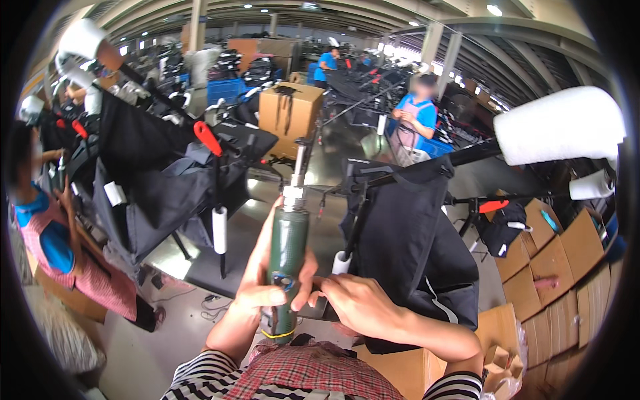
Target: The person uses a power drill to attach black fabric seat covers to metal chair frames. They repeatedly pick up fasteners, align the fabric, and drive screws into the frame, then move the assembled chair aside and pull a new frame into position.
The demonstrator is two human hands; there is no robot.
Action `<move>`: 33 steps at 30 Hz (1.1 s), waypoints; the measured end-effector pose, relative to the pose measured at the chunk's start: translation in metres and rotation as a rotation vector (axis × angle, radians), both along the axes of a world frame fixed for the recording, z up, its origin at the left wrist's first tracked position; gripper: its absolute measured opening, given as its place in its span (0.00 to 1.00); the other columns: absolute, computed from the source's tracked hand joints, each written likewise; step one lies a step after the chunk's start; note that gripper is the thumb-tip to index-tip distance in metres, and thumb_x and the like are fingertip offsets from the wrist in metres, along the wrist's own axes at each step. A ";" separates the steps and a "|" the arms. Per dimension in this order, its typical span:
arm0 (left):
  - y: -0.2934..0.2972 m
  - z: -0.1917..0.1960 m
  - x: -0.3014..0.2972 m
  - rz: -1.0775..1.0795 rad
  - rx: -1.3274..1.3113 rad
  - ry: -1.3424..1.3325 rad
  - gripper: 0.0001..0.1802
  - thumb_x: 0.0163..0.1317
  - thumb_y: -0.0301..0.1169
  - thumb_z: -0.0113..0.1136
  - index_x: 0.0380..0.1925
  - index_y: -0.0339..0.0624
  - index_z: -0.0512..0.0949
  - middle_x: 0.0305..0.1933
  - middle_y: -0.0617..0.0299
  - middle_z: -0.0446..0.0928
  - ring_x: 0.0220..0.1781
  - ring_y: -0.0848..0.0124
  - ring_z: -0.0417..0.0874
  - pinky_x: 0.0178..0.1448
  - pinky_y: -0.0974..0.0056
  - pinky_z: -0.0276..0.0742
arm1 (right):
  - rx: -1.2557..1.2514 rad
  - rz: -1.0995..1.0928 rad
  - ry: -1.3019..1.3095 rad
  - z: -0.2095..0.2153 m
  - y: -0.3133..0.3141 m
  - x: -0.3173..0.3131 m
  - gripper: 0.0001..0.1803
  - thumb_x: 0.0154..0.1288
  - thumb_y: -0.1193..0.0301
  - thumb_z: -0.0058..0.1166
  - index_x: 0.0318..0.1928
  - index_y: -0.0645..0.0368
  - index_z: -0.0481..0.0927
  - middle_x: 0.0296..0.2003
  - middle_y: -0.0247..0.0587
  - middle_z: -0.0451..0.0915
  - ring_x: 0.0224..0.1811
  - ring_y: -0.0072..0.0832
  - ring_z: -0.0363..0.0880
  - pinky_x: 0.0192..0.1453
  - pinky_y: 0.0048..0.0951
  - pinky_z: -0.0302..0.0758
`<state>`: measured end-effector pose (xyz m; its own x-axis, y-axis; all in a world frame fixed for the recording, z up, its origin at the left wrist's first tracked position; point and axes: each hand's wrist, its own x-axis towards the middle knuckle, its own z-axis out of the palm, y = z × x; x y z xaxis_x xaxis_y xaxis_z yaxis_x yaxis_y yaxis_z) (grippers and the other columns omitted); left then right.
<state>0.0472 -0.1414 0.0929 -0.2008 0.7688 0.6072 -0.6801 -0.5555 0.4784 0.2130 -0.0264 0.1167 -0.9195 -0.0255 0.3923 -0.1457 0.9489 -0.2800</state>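
Observation:
A dark green power screwdriver (pixel 289 243) stands nearly upright in front of me, its silver bit end pointing away. My left hand (pixel 260 283) is wrapped round its body, thumb across the front near the switch. My right hand (pixel 360 305) is just right of the tool, fingers curled and pressed together; whatever they hold, if anything, is too small to make out. Close beyond my right hand hangs black fabric (pixel 393 233) on a dark tube frame, with a white sleeve (pixel 342 262) on one tube.
Another black fabric frame (pixel 147 180) with a red lever (pixel 207 138) stands at left. A person (pixel 57 247) works beside it. Ahead are a cardboard box (pixel 290 113) and a person in blue (pixel 415 120). White padding (pixel 560 127) juts in at right, above cardboard cartons (pixel 553 287).

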 end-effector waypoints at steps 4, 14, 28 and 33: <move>0.004 -0.008 -0.009 -0.001 0.101 -0.011 0.56 0.51 0.28 0.71 0.74 0.45 0.44 0.39 0.46 0.70 0.23 0.60 0.82 0.54 0.35 0.82 | -0.065 -0.150 0.191 0.011 0.015 -0.008 0.10 0.64 0.81 0.52 0.46 0.65 0.77 0.32 0.49 0.83 0.32 0.46 0.85 0.33 0.41 0.82; 0.020 -0.017 -0.027 -0.050 0.081 -0.039 0.56 0.52 0.31 0.71 0.73 0.40 0.42 0.40 0.50 0.70 0.25 0.63 0.83 0.59 0.35 0.80 | -0.685 -0.118 0.584 0.098 0.024 -0.027 0.18 0.80 0.68 0.44 0.56 0.71 0.77 0.33 0.41 0.84 0.30 0.19 0.81 0.37 0.21 0.79; 0.066 -0.031 -0.032 -0.120 0.054 -0.020 0.53 0.56 0.32 0.67 0.74 0.43 0.41 0.39 0.49 0.71 0.24 0.63 0.83 0.55 0.39 0.84 | 0.604 -0.709 0.545 0.034 0.112 -0.001 0.09 0.69 0.71 0.56 0.34 0.57 0.70 0.22 0.39 0.75 0.20 0.34 0.81 0.21 0.34 0.77; 0.073 -0.027 -0.018 -0.088 0.044 0.007 0.52 0.56 0.32 0.67 0.73 0.42 0.42 0.39 0.48 0.71 0.24 0.62 0.83 0.53 0.40 0.85 | 0.430 -0.611 0.664 0.050 0.141 0.000 0.11 0.61 0.79 0.57 0.43 0.70 0.76 0.31 0.53 0.81 0.30 0.48 0.83 0.31 0.42 0.81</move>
